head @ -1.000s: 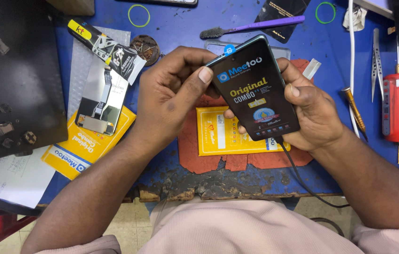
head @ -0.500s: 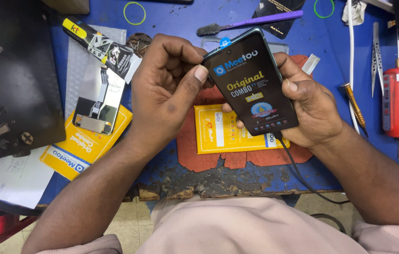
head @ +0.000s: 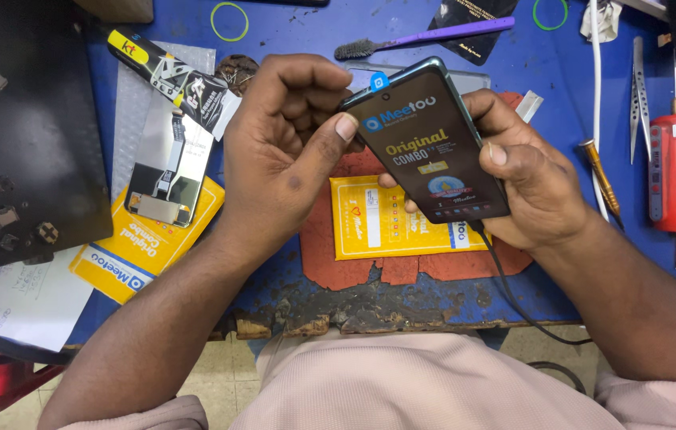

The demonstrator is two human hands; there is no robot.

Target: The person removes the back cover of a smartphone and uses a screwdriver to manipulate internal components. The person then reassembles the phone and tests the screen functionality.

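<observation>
Location: a phone repair workbench. Indicators: worn blue work surface (head: 290, 295), tweezers (head: 637, 95), small screwdriver (head: 599, 177), purple cleaning brush (head: 425, 38), loose phone display panel (head: 164, 171), yellow spare-part packets (head: 398, 219), and a dark parts tray (head: 23, 143).

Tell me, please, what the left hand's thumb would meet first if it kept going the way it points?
The left hand has its thumb aimed right, at the upper left edge of the phone that the right hand holds; it looks already touching, though depth is unclear.
</observation>
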